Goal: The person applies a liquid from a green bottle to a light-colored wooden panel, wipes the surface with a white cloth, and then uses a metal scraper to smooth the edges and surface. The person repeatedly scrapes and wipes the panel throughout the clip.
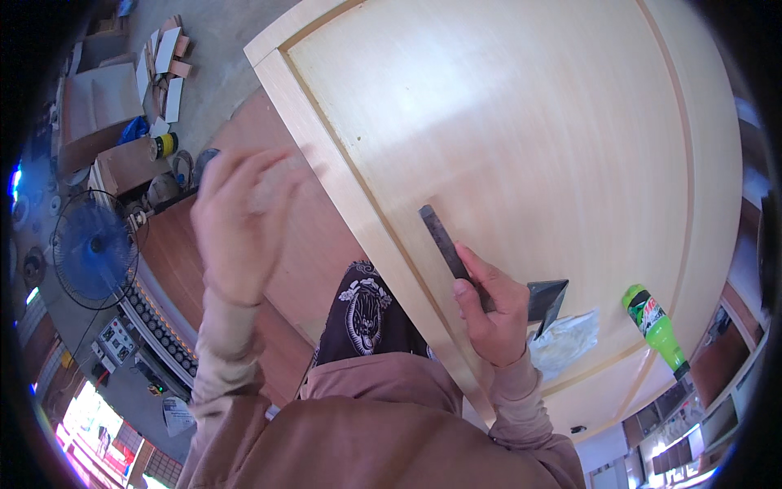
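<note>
My right hand (494, 314) is closed around a dark, narrow flat bar (441, 240) that looks like a chisel blade. Its lighter, squared tip points up and left over the pale wooden panel (505, 138). Whether the tip touches the surface I cannot tell. My left hand (244, 220) is raised beyond the panel's left edge, blurred by motion. Its fingers look apart, with nothing visible between them. Just right of my right hand lie a dark flat scraper-like piece (546, 300) and a clear plastic bag (566, 342) with pale stuff in it.
A green bottle (656, 330) lies on the panel at the right. A raised frame edge (358, 204) runs along the panel's left side. A blue fan (96, 244) stands at far left, near wood offcuts (167, 53) and a yellow-black spool (164, 146).
</note>
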Tool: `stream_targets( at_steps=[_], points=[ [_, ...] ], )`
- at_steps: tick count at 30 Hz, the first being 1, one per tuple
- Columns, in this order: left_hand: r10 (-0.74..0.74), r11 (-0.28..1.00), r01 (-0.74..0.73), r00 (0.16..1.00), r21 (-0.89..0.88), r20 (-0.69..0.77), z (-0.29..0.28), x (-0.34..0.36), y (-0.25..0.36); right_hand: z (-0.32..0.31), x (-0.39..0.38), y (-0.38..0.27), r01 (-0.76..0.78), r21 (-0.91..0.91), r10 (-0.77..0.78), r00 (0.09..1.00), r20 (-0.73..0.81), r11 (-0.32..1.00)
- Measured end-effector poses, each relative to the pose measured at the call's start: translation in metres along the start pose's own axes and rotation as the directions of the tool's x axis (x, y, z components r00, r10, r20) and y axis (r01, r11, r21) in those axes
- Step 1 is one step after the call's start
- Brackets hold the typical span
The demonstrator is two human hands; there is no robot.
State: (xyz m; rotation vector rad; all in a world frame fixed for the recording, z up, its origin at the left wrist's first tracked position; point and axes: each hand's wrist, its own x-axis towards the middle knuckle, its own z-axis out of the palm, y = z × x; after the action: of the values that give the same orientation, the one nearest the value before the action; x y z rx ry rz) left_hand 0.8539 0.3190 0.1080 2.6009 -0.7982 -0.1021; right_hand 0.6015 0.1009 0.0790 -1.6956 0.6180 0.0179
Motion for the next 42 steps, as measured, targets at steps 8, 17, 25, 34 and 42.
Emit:
stream_targets(
  at_steps=[8, 17, 25, 34, 42],
  points=[
    [0.142, 0.944, -0.171, 0.982, 0.283, 0.122, 0.052, 0.043, 0.038, -0.003, -0.021, 0.006, -0.137, 0.096, 0.143, 0.988, -0.054, 0.986],
    [-0.048, 0.999, 0.047, 0.989, -0.011, -0.140, 0.014, 0.026, -0.007, 0.017, 0.013, -0.006, 0.112, -0.139, -0.106, 0.993, 0.053, 0.984],
    [-0.632, 0.559, 0.637, 0.741, -0.531, 0.225, 0.021, -0.035, -0.015, 0.031, 0.017, -0.020, 0.067, -0.186, -0.053, 0.996, 0.074, 0.980],
    [-0.455, 0.148, 0.635, 0.724, -0.758, 0.518, 0.081, -0.038, 0.063, 0.041, 0.019, -0.021, -0.053, -0.206, 0.078, 0.990, 0.117, 0.977],
    [-0.513, 0.151, 0.619, 0.715, -0.771, 0.474, 0.088, -0.042, 0.073, 0.048, 0.026, -0.024, -0.036, -0.229, 0.058, 0.994, 0.091, 0.973]
  ],
)
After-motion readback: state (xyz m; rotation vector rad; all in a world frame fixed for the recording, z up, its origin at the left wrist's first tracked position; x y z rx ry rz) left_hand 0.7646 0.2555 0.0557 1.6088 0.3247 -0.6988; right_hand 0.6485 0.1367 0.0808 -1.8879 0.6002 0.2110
